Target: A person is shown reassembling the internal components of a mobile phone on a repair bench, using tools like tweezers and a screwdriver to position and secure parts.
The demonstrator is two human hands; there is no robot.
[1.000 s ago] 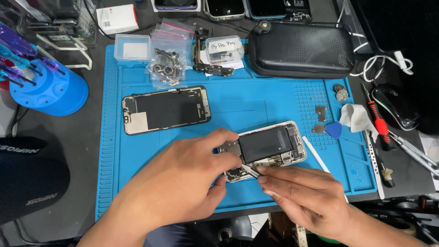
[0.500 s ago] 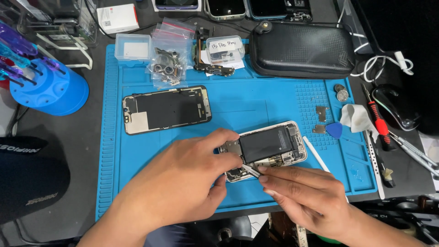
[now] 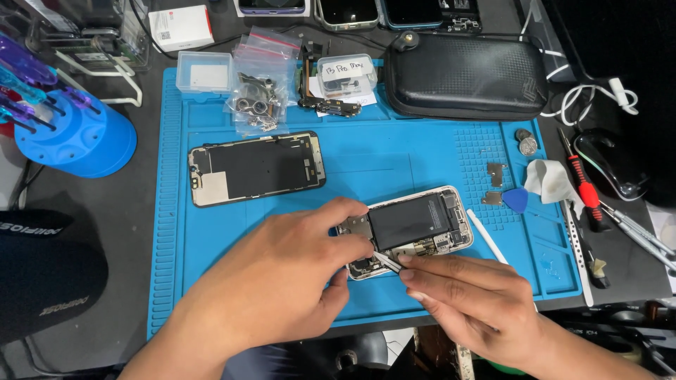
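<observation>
An opened phone body [image 3: 412, 226] with a black battery lies on the blue work mat [image 3: 394, 158]. My left hand [image 3: 282, 281] grips its left end, thumb and fingers on the frame. Metal tweezers [image 3: 387, 262] are pinched in my right hand [image 3: 472, 302], and their tip touches the phone's lower left corner. The detached screen panel [image 3: 255, 167] lies face down on the mat to the upper left.
Along the mat's back edge sit a clear box [image 3: 204, 72], bags of small parts [image 3: 262, 91] and a black zip case [image 3: 465, 76]. A blue screwdriver stand [image 3: 74, 137] is at left. A blue pick [image 3: 516, 200], white spudger [image 3: 487, 236] and red screwdriver [image 3: 584, 186] lie at right.
</observation>
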